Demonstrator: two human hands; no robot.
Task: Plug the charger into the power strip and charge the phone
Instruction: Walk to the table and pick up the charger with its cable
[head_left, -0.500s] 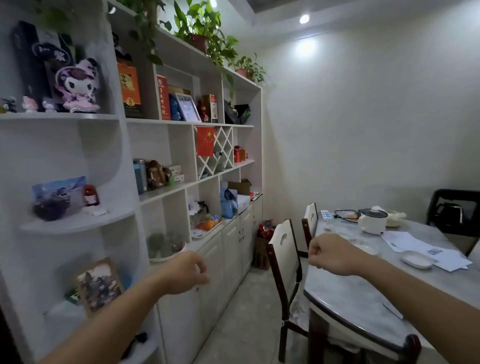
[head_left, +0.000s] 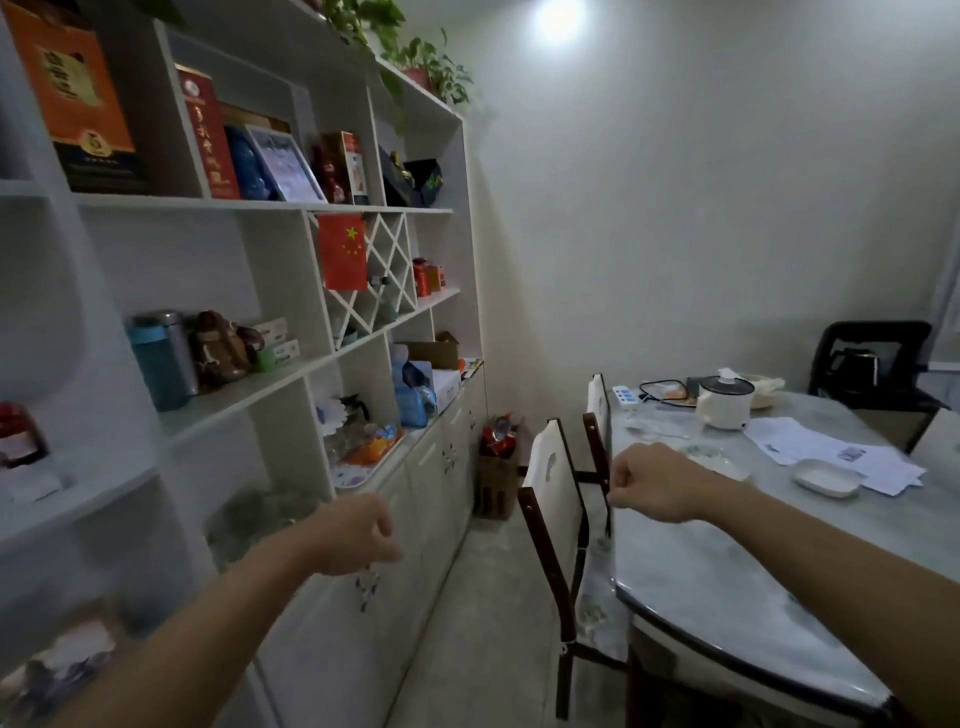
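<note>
A white power strip (head_left: 625, 397) with blue sockets lies at the far left corner of the marble table (head_left: 727, 571). A black cable (head_left: 662, 391) loops just right of it. I cannot make out a phone or a charger. My left hand (head_left: 353, 535) hangs in the air in front of the white cabinet, fingers loosely curled and holding nothing. My right hand (head_left: 654, 483) is raised over the table's near left edge, fingers curled in a loose fist with nothing in them. Both hands are well short of the strip.
Two white-backed chairs (head_left: 550, 467) stand along the table's left side. On the table are a white electric pot (head_left: 724, 402), papers (head_left: 810, 447) and a small white dish (head_left: 826, 478). A tall shelf unit (head_left: 260, 291) fills the left wall. A black chair (head_left: 872, 364) stands at the far right.
The view has moved forward along the aisle toward the table. Both hands stay raised ahead of me, still holding nothing.
</note>
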